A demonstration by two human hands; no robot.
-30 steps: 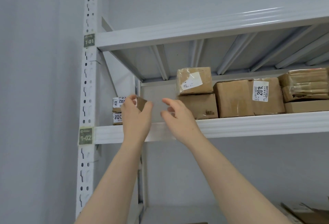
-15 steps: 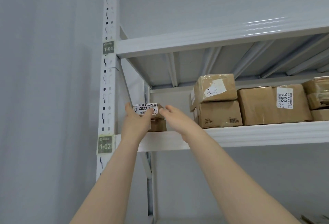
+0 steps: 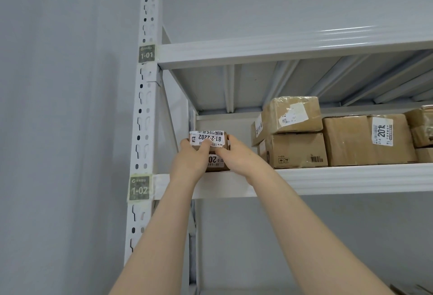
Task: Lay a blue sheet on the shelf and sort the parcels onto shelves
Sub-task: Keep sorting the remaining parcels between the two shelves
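Observation:
A small brown parcel with a white label (image 3: 208, 139) sits on top of another small labelled parcel (image 3: 216, 163) at the left end of the white shelf marked 1-02 (image 3: 351, 178). My left hand (image 3: 191, 158) grips the top parcel's left side and lower edge. My right hand (image 3: 236, 156) holds its right side, fingers curled on the front. Both arms reach up from below. No blue sheet is visible.
Further right on the same shelf stand a stack of two cartons (image 3: 290, 133), a larger carton (image 3: 367, 140) and more parcels at the right edge (image 3: 421, 128). The perforated upright (image 3: 145, 112) carries tags 1-01 and 1-02. The upper shelf beam (image 3: 293, 52) runs overhead.
Both hands have closed in on the top small parcel at the shelf's left end and now hold it on the lower one. The view shifted left.

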